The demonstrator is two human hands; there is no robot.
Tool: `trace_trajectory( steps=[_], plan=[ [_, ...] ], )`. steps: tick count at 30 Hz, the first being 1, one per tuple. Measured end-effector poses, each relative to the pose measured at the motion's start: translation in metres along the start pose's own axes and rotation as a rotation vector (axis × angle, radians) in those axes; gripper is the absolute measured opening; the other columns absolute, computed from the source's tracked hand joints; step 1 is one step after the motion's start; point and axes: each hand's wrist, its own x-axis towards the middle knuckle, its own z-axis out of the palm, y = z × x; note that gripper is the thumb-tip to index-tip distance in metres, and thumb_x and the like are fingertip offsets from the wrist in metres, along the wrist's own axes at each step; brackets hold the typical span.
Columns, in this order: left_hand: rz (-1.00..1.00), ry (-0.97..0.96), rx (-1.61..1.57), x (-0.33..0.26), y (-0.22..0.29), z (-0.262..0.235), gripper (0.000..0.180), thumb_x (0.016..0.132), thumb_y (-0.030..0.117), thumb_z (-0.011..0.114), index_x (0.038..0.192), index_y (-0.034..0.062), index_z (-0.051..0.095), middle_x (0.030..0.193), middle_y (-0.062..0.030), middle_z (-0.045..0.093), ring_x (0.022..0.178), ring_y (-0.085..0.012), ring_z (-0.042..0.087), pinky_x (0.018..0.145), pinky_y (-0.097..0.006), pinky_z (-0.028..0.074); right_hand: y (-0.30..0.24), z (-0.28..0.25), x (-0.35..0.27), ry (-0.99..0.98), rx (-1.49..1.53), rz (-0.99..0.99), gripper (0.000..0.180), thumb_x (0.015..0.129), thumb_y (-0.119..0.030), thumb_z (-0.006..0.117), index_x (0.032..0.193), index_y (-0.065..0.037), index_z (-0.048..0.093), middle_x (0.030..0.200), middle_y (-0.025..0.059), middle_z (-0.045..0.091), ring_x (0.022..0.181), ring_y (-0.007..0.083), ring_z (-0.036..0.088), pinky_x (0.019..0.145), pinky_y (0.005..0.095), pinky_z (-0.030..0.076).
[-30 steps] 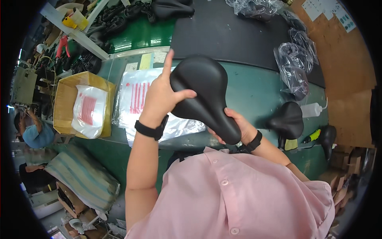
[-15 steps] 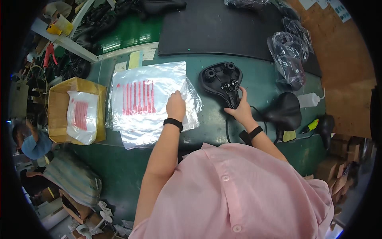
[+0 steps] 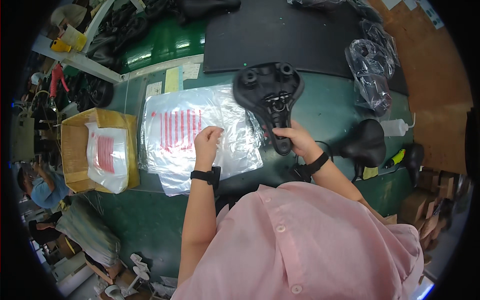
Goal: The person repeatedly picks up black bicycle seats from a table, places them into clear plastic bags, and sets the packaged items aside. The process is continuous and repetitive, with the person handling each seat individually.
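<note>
A black bicycle saddle [image 3: 272, 92] is in my right hand [image 3: 301, 140], which is closed around its narrow nose. Its underside faces up, showing the rails and two round springs or bumpers at the wide end. The wide end is over the right edge of a pile of clear plastic bags [image 3: 175, 130] with red print. My left hand [image 3: 207, 142] is closed over that pile, its fingertips pinching the film of the top bag. Crinkled film lies between my left hand and the saddle.
A yellow-brown carton [image 3: 131, 150] with more printed bags stands at the left. Another saddle [image 3: 364, 144], a white squeeze bottle [image 3: 397, 127] and a yellow-green tool [image 3: 395, 159] lie at the right. Film-wrapped saddles [image 3: 371, 70] lie near the black mat [image 3: 275, 37].
My right hand has brought the saddle left, over the bags' edge. My left hand has drawn back left and nearer to me; the film beside it has spread.
</note>
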Motion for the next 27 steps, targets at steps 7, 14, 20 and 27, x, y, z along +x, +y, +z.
trace_trajectory(
  steps=[7, 14, 20, 27],
  plan=[
    [-0.065, -0.146, -0.171, 0.006, -0.002, -0.001, 0.009, 0.08, 0.003, 0.067, 0.083, 0.0017, 0.059, 0.071, -0.0059, 0.064, 0.066, -0.012, 0.062, 0.056, -0.024, 0.048, 0.036, 0.075, 0.069, -0.187, 0.019, 0.03, 0.058, 0.075, -0.006, 0.072, 0.126, 0.002, 0.047, 0.111, 0.0084, 0.06, 0.096, 0.0158, 0.059, 0.084, 0.0303, 0.048],
    [-0.141, 0.247, -0.939, -0.008, -0.022, -0.123, 0.007, 0.092, 0.014, 0.059, 0.09, 0.007, 0.057, 0.086, -0.0006, 0.057, 0.079, -0.0101, 0.055, 0.071, -0.027, 0.048, 0.054, 0.056, 0.115, 0.02, -0.328, -0.074, 0.059, 0.072, -0.003, 0.072, 0.125, 0.005, 0.047, 0.11, 0.0124, 0.062, 0.095, 0.0184, 0.06, 0.085, 0.0296, 0.048],
    [-0.203, 0.104, -0.537, -0.039, 0.022, -0.137, 0.017, 0.092, 0.013, 0.057, 0.102, 0.0011, 0.062, 0.075, 0.001, 0.054, 0.067, -0.0075, 0.052, 0.064, -0.022, 0.046, 0.015, 0.06, 0.075, 0.189, -0.559, -0.303, 0.061, 0.069, -0.001, 0.073, 0.124, 0.004, 0.047, 0.11, 0.0113, 0.062, 0.097, 0.0187, 0.06, 0.089, 0.0302, 0.045],
    [-0.06, 0.264, -0.635, -0.001, 0.002, -0.101, 0.022, 0.095, 0.018, 0.055, 0.096, 0.0009, 0.067, 0.064, 0.0046, 0.049, 0.056, -0.0037, 0.044, 0.051, -0.02, 0.036, 0.003, 0.093, 0.044, -0.128, -1.19, -0.592, 0.058, 0.069, -0.006, 0.072, 0.122, -0.006, 0.049, 0.11, 0.0163, 0.061, 0.101, 0.036, 0.059, 0.083, 0.0392, 0.049]
  ],
)
